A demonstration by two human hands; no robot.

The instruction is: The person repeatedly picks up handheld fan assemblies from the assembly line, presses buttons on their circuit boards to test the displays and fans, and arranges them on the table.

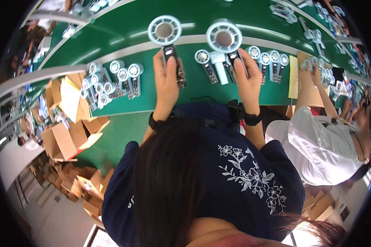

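My left hand (166, 86) is closed round the handle of a pale blue handheld fan (164, 31), held upright above the green table. Dark circuit parts and a small display show on its handle, with my thumb just below the display. A second handheld fan (224, 38) is gripped by my right hand (248, 78), my thumb on its dark handle front. Beyond the right hand lie several similar fans (264, 59) with uncovered dark handles. Between my hands, another fan (202, 57) lies beside a light blue fan part (219, 68), partly behind the right-hand fan.
More fans (99, 87) are grouped at the table's left. Cardboard boxes (66, 142) stand on the floor at left. To the right, a co-worker in a white top (321, 148) handles fans beside a yellow sheet (293, 77). A pale rail (193, 39) crosses the green table (146, 96).
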